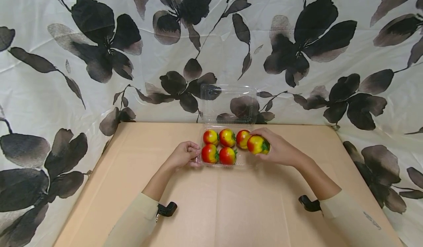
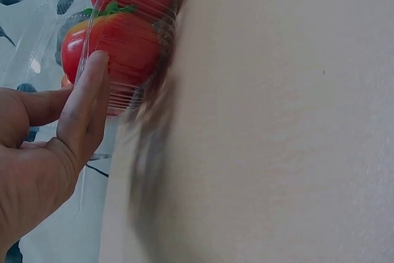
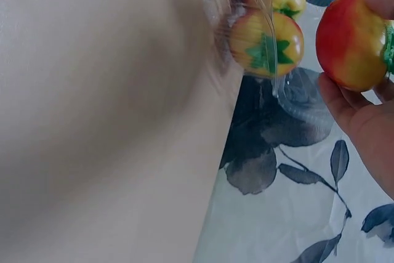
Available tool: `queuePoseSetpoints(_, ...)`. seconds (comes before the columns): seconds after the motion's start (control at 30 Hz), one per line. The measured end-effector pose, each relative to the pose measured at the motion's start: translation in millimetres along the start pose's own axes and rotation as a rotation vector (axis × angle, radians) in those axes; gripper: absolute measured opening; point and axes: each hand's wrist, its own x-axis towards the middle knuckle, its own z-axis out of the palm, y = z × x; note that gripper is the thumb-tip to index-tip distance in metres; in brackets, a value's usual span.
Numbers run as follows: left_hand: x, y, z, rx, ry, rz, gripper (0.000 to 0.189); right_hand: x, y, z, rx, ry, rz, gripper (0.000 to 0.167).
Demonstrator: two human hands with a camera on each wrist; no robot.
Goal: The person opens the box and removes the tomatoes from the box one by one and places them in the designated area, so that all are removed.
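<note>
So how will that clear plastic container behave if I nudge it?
The clear container would probably flex, since its walls look thin and ribbed. It may slide rather than tip, its base being low and wide. The round fruits inside might roll about.

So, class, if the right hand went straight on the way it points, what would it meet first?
Going leftward, the right hand, holding a fruit, would probably first meet the far row's rightmost fruit in the clear container; height is unclear, so it might pass above.
</note>
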Motion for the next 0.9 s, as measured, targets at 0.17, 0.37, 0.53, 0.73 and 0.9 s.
queuePoseSetpoints(0.17, -1.8, -1.4, 0.2, -0.002, -0.006, 0.004, 0.023, -4.9, 4.7, -4.7, 0.004, 0.032, 0.059, 0.071)
queuePoseSetpoints(0.37, -3.3, -1.2, 0.9, -0.001, 0.0, 0.009, 0.023, -8.2, 13.8, -10.3, -0.023, 0.073, 0.109, 0.07)
queuePoseSetpoints(0.53, -3.3, -1.3, -0.2, -0.007, -0.007, 0.021, 0.023, -8.6, 25.4, -16.0, -0.039, 0.094, 0.14, 0.069)
queuePoseSetpoints(0.73, -1.2, -1.2, 1.2, -0.001, 0.007, 0.019, 0.022, -7.5, 37.0, -21.0, -0.047, 0.106, 0.17, 0.069)
queuePoseSetpoints(0.9, 0.2, -1.4, 1.9, 0.006, 0.013, 0.015, 0.023, -4.0, 47.6, -21.5, -0.063, 0.125, 0.165, 0.068)
